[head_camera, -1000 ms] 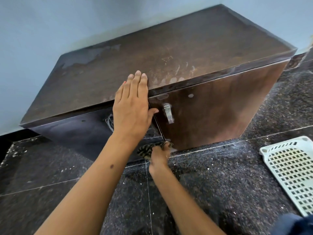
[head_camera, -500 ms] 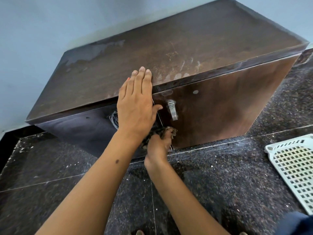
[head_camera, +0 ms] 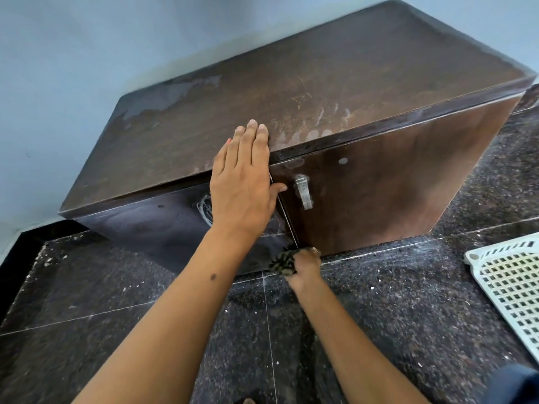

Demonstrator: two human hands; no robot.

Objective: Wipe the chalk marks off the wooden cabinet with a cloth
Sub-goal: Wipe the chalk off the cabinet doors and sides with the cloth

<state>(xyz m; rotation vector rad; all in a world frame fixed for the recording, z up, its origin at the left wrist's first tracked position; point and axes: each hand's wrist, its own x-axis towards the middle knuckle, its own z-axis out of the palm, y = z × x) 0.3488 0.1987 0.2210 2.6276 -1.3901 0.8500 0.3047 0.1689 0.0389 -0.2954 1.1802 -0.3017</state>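
Floor (head_camera: 408, 316): dark speckled granite tiles, pale grout lines, white dust and specks scattered on it. Wooden cabinet (head_camera: 320, 91) sits on the floor against a pale blue wall (head_camera: 73, 68); top is worn brown with smeared whitish streaks near the front edge. Two front doors: left door (head_camera: 151, 225) dark, right door (head_camera: 393, 188) lighter brown with a metal handle (head_camera: 303, 191) near the seam and a small pale dot above it. White perforated plastic basket (head_camera: 513, 287) on the floor at far right, well apart from the cabinet, partly cut off by the frame edge. Left hand (head_camera: 242, 188): flat, fingers straight and pressed together, fingertips over the front edge onto the top, palm on the upper front at the door seam, thumb pointing toward the handle without touching it. Chalk marks (head_camera: 205, 206): white scribble on the left door, just left of the left hand and partly hidden under it; faint white smudging also below the wrist near the seam. Right hand (head_camera: 304, 265): low, at the cabinet's bottom edge where the door seam meets the floor, fingers curled round the cloth. Cloth (head_camera: 280, 263): dark, patterned, bunched, sticking out on the left side of the right hand, against the lower corner of the left door, well below the scribble.
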